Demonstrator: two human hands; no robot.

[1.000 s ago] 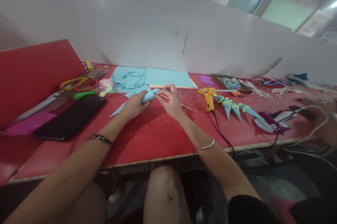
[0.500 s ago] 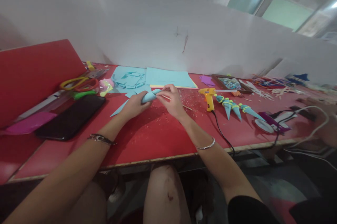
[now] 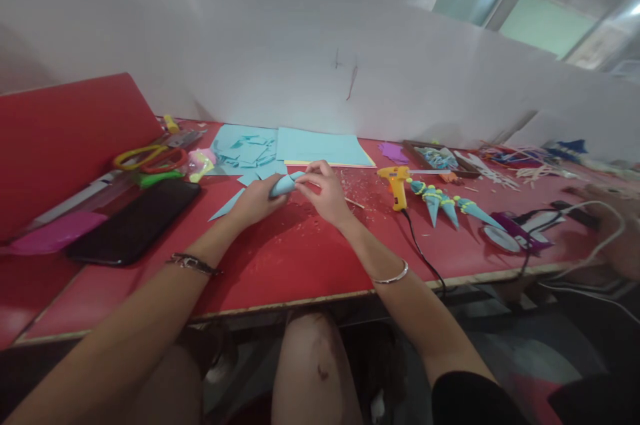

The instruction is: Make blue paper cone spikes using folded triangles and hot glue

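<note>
- Clock centred on the blue paper roll (image 3: 284, 185), 12 toward the wall; roll sits mid-table (image 3: 300, 265), between both hands.
- Left hand (image 3: 256, 202), 8 o'clock: fingers curled round the roll, gripping it.
- Right hand (image 3: 324, 193), 4 o'clock: thumb and fingertips pinching the roll's upper end.
- Blue paper point (image 3: 227, 206) juts past left hand, 8 o'clock; join with roll hidden.
- Thin stick (image 3: 354, 202), 4 o'clock, just beside right hand.
- Yellow glue gun (image 3: 399, 186), 3 o'clock; trimmed blue cones (image 3: 433, 208) just beyond.
- Cut blue pieces (image 3: 249, 152), 11 o'clock; blue sheets (image 3: 323, 146), 1 o'clock.
- Black phone (image 3: 135, 222), between 8 and 9, well apart.
</note>
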